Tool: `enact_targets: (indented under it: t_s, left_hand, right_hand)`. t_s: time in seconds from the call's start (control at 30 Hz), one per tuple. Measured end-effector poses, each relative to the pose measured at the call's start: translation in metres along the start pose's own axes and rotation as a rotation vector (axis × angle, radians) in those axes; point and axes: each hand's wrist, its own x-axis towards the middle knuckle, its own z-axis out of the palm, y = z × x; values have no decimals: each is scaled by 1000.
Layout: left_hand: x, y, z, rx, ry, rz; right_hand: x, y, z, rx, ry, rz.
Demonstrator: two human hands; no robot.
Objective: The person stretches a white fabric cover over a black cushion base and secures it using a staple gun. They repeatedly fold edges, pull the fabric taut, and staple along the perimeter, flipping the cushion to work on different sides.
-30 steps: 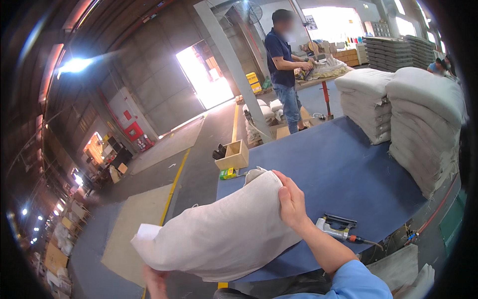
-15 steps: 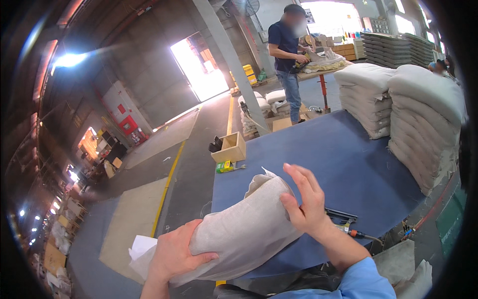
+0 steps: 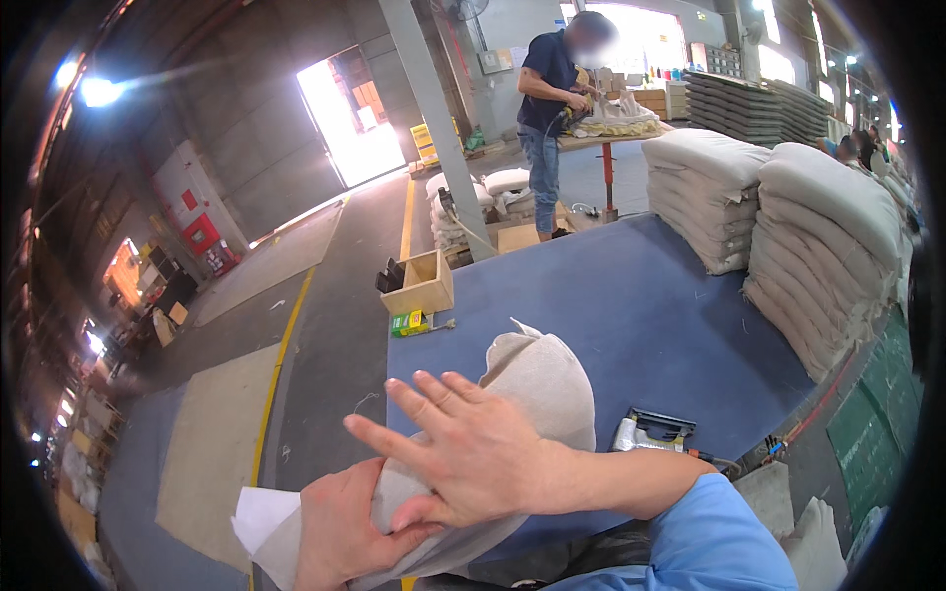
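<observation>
A padded piece wrapped in light grey-beige fabric (image 3: 552,384), perhaps a cushion, is tilted up in front of me at the near edge of the blue table. My left hand (image 3: 335,522) grips its lower left side, thumb lying across the fabric. White material (image 3: 264,520) sticks out beside that hand. My right hand (image 3: 478,448) lies over the middle of the piece with fingers spread, its thumb close to my left hand. A pneumatic staple gun (image 3: 650,431) with a hose rests on the table beyond my right forearm.
On the blue table (image 3: 591,286), a wooden box (image 3: 426,283) with dark tools and a small green-yellow carton (image 3: 410,324) stand at the left edge. Stacked fabric cushions (image 3: 828,246) fill the right side. A co-worker (image 3: 548,108) stands at another table behind a post (image 3: 434,108).
My right hand has swept left and down from the upper end of the fabric piece to its middle, beside my left hand. The view has shifted, and the staple gun now shows more fully.
</observation>
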Motion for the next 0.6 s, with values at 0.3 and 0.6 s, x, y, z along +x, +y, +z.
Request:
enact_targets:
  t_s: [0.3,0.6]
  left_hand:
    - [-32,-58,2,-142,204,51]
    - [-160,-119,-15,-230,327,-139]
  right_hand:
    - [36,-47,51,233,115,-237]
    - [-38,-24,3,465,596,-344]
